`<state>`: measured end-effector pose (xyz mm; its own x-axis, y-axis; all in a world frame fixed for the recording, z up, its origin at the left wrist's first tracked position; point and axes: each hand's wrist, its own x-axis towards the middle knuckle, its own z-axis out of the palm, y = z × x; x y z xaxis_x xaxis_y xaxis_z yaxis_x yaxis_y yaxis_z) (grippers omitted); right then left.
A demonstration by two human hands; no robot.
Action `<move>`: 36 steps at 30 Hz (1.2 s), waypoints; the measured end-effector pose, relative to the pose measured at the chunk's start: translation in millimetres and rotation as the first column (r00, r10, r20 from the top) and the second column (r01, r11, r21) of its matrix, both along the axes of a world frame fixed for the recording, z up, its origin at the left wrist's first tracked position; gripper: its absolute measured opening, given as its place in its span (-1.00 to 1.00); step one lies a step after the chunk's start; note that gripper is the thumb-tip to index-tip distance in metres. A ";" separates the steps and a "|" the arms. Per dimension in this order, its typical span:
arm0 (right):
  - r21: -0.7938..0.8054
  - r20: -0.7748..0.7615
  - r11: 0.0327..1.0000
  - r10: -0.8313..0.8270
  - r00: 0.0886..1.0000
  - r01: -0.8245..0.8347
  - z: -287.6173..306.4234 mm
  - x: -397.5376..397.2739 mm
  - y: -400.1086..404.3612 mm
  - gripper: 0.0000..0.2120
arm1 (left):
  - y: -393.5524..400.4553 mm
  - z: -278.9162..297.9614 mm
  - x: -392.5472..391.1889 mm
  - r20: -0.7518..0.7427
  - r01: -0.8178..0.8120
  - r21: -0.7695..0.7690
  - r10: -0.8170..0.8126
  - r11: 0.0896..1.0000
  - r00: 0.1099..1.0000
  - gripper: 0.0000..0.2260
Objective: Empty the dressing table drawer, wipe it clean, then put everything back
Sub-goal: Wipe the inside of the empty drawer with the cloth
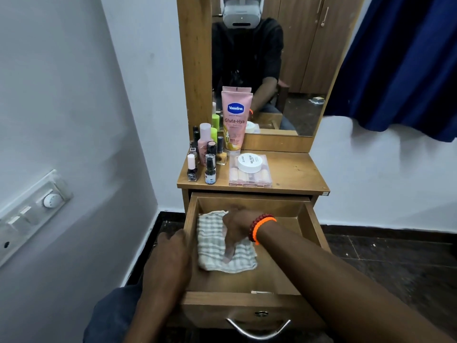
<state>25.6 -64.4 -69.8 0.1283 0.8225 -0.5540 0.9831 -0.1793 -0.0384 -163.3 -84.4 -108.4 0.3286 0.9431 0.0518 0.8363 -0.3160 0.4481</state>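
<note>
The drawer [249, 280] stands pulled out toward the person, its inside bare of toiletries and holding only a checked cloth [217, 246]. The right hand [235, 231], reaching in from the right with orange and red bands at the wrist, lies flat and spread on the cloth, pressing it to the drawer floor rather than gripping it. The left hand [173, 246] rests on the drawer's left wall, fingers draped over the rim; whether it clamps the wood or only steadies it cannot be told. The cloth lies in the left half of the drawer, its long axis running front to back, so the bare wood to its right and toward the front panel looks to be the ground not yet covered; the next sweep would likely carry the cloth rightward, and the right hand is the one placed to do it. The removed things wait on the counter [291, 172] above: a pink lotion tube [236, 120] leaning against the mirror [296, 70], a cluster of nail polish bottles [205, 157] at the left, and a white jar [249, 162] sitting on a clear flat case [249, 180]. The task seems at its middle step, wiping, with the refilling not yet begun.
</note>
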 end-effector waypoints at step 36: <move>0.359 -0.350 0.870 -0.211 0.912 0.339 18.0 127.0 -95.6 -0.79 | 9.1 28.6 118.8 0.436 0.427 -0.463 -0.220 0.777 0.873 -0.84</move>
<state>152.5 -160.1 -51.7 0.2689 0.9355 -0.2293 0.8275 -0.3463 -0.4421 -44.5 -75.3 -79.9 0.6770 0.6911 -0.2532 0.4885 -0.1646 0.8569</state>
